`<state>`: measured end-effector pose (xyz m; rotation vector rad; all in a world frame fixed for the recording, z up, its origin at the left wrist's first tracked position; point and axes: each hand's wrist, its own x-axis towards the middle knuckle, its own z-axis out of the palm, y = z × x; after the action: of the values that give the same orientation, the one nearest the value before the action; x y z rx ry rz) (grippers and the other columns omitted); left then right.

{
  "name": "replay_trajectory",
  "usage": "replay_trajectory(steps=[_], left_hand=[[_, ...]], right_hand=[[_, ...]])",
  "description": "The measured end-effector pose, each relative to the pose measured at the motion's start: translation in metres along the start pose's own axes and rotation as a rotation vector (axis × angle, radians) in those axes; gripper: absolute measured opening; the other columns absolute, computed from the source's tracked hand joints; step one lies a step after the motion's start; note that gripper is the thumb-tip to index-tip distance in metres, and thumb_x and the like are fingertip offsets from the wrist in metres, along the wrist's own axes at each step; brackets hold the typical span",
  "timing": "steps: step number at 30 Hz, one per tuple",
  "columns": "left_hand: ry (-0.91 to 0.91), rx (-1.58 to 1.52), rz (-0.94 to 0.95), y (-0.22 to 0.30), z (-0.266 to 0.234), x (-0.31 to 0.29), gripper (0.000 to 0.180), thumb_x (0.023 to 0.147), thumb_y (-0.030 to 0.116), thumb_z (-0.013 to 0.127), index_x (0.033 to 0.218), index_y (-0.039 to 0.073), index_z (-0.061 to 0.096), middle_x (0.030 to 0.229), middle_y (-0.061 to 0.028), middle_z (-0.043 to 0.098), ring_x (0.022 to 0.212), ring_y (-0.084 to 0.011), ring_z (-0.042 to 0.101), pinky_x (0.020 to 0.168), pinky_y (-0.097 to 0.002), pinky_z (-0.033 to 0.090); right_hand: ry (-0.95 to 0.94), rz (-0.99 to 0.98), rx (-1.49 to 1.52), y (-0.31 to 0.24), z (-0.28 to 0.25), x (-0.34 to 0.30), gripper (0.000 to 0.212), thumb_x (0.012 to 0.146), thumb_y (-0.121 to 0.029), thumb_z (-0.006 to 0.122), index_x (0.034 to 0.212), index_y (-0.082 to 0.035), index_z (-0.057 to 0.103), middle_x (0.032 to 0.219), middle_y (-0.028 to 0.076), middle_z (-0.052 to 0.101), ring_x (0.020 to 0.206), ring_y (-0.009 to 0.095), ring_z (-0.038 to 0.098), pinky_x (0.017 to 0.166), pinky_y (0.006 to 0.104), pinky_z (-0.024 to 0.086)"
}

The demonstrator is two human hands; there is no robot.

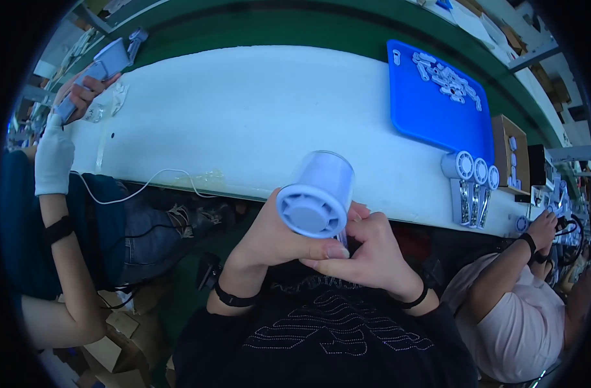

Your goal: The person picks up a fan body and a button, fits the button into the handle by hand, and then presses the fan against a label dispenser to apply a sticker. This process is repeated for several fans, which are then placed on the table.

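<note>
- Left hand (269,236) wraps the white fan housing (316,194) from its left.
- Right hand (366,249) pinches the housing's lower edge, fingers curled.
- Housing held before the chest, near the desk (244,116) edge; axis tilted, vented end toward the wearer.

Beyond your hands lay the table (244,116); a tray (431,110) sat on it to their far right — three fan units (471,184) just before it.

A cool blue cast is spread over the whole frame. The white worktop (244,110) is lit brightly and evenly from above, nearly washed out. Straight edges are bent toward the dark, vignetted rim.
</note>
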<state>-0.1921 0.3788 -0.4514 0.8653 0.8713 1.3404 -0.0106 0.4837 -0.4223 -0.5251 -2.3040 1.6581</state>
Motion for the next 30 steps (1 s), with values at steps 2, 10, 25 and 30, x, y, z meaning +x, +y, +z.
replay_trajectory(steps=[2, 10, 25, 30], left_hand=[[0.007, -0.034, 0.108, -0.013, 0.004, 0.007, 0.060, 0.078, 0.021, 0.095, 0.125, -0.006, 0.070, 0.132, -0.0248, 0.071, 0.130, -0.0380, 0.067, 0.110, -0.0519, 0.054], [0.022, -0.244, 0.250, -0.055, -0.002, 0.013, 0.067, 0.081, 0.041, 0.092, 0.123, -0.005, 0.069, 0.131, -0.0261, 0.071, 0.127, -0.0392, 0.068, 0.111, -0.0535, 0.053], [0.142, -0.160, -0.090, -0.021, 0.003, 0.005, 0.052, 0.082, 0.015, 0.094, 0.126, -0.004, 0.073, 0.123, -0.0193, 0.078, 0.116, -0.0243, 0.073, 0.101, -0.0393, 0.059], [0.203, -0.239, 0.015, -0.025, 0.013, 0.002, 0.057, 0.079, 0.013, 0.095, 0.128, -0.004, 0.072, 0.123, -0.0178, 0.078, 0.114, -0.0220, 0.074, 0.100, -0.0385, 0.058]], right_hand=[[0.043, -0.039, -0.021, 0.000, 0.002, 0.001, 0.027, 0.076, -0.020, 0.092, 0.088, 0.001, 0.079, 0.077, 0.010, 0.075, 0.064, 0.023, 0.071, 0.063, 0.0330, 0.054], [0.084, -0.039, -0.066, 0.008, 0.012, 0.004, 0.029, 0.080, -0.020, 0.091, 0.088, 0.004, 0.077, 0.075, 0.011, 0.073, 0.067, 0.020, 0.071, 0.064, 0.0315, 0.054], [-0.172, 0.237, 0.033, 0.007, 0.005, 0.011, 0.047, 0.083, -0.032, 0.092, 0.110, 0.002, 0.075, 0.097, 0.013, 0.076, 0.089, 0.024, 0.073, 0.083, 0.0365, 0.058], [-0.135, 0.251, 0.058, 0.006, 0.009, 0.004, 0.047, 0.082, -0.032, 0.092, 0.110, 0.002, 0.075, 0.103, 0.015, 0.076, 0.097, 0.028, 0.074, 0.090, 0.0389, 0.058]])
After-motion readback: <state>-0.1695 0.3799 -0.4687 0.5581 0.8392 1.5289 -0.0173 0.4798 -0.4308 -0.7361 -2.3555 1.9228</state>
